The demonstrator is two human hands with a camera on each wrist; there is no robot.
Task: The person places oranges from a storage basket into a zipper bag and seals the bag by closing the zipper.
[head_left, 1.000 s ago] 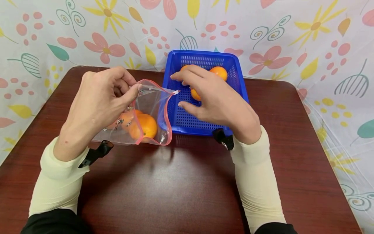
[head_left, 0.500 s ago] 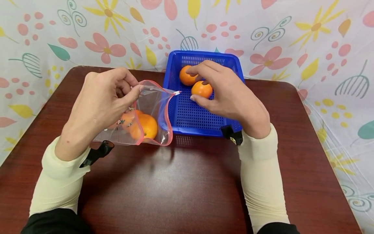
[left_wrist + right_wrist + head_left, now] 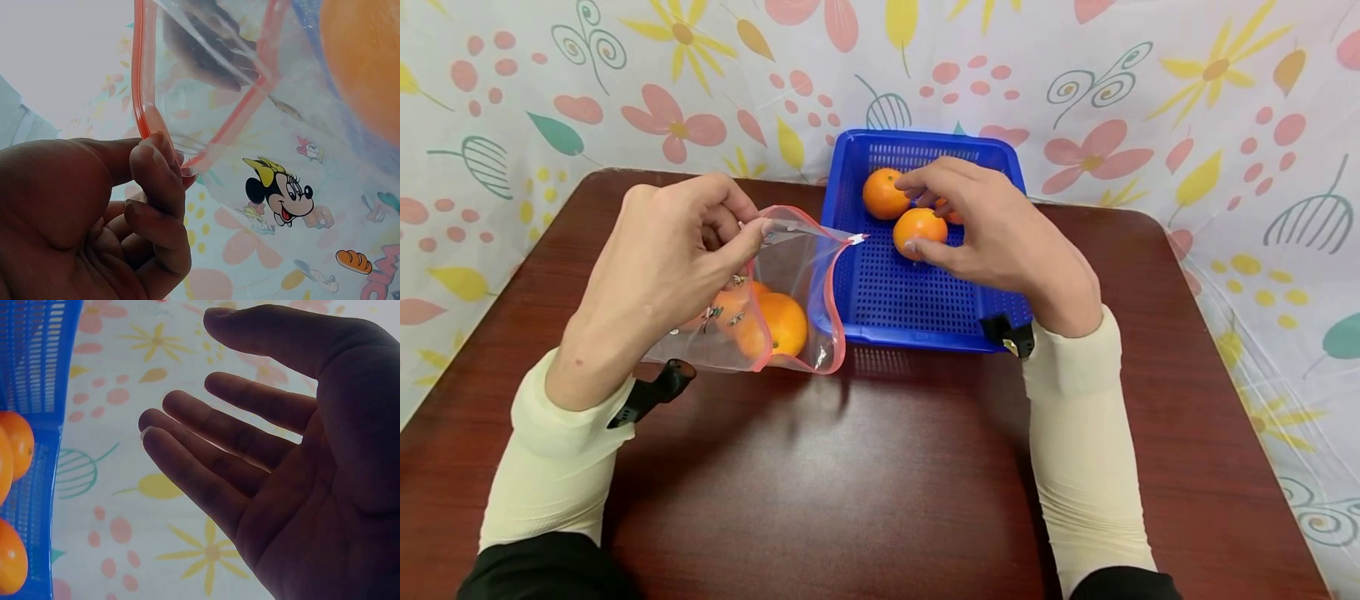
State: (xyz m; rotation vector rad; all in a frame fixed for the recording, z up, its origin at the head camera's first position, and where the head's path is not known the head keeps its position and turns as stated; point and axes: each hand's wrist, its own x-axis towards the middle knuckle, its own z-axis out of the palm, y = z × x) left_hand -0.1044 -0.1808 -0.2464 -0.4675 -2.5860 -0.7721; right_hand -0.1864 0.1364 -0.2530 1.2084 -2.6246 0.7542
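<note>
My left hand [image 3: 658, 258] pinches the red-edged rim of a clear zip bag [image 3: 790, 250] between thumb and fingers. The bag's mouth gapes toward the right, and oranges [image 3: 782, 325] show inside it. Cartoon prints [image 3: 284, 190] on its film appear in the left wrist view. Over the blue basket [image 3: 880, 332] hovers my right hand [image 3: 1003, 237], fingers apart and holding nothing. Nearest to its thumb is an orange [image 3: 917, 232] in the basket. Another orange [image 3: 883, 196] sits behind that one, and a third is mostly hidden by the fingers.
Both the bag and the basket are on a dark reddish-brown wooden table [image 3: 880, 467]. A flower-patterned cloth [image 3: 1097, 92] hangs behind the table's back edge. The bag's white zip slider [image 3: 857, 239] overlaps the basket's left side in the head view.
My right hand has shifted right and slightly up across the basket, uncovering the front and back-left oranges while covering the right one. The left hand and the bag have stayed nearly still.
</note>
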